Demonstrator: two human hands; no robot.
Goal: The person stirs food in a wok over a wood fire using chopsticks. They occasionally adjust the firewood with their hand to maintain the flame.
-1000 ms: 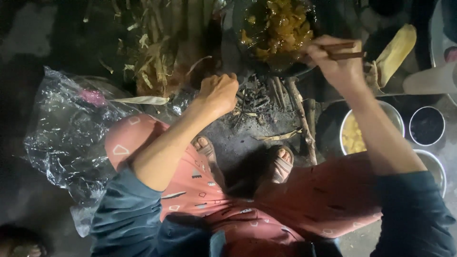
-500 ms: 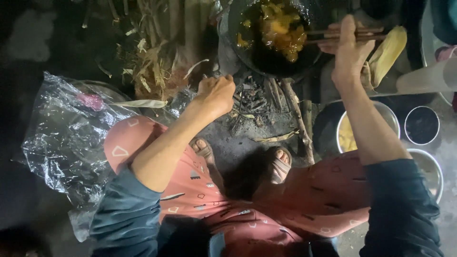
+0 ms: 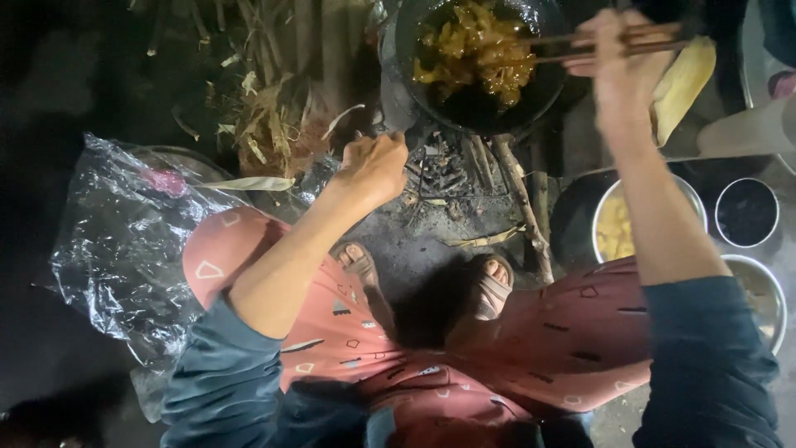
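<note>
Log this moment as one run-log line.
right hand: holds chopsticks in yellow food | left hand: fisted at black pan handle, contents hidden | beside: bowl of yellow pieces

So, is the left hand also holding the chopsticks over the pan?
No, only the right hand holds the chopsticks over the dark pan; the left hand is a closed fist lower down, near the firewood.

The top edge is cutting off the far rim of the black pan [image 3: 477, 99], and the right edge is slicing through a pale lid [image 3: 759, 50]. The right hand [image 3: 618, 62] is hiding the near ends of the 2 chopsticks [image 3: 580, 41]. Whatever the closed left hand [image 3: 375, 162] is gripping is staying hidden. The pink thing [image 3: 163, 182] under the plastic bag [image 3: 124, 249] is showing too blurred to identify.
</note>
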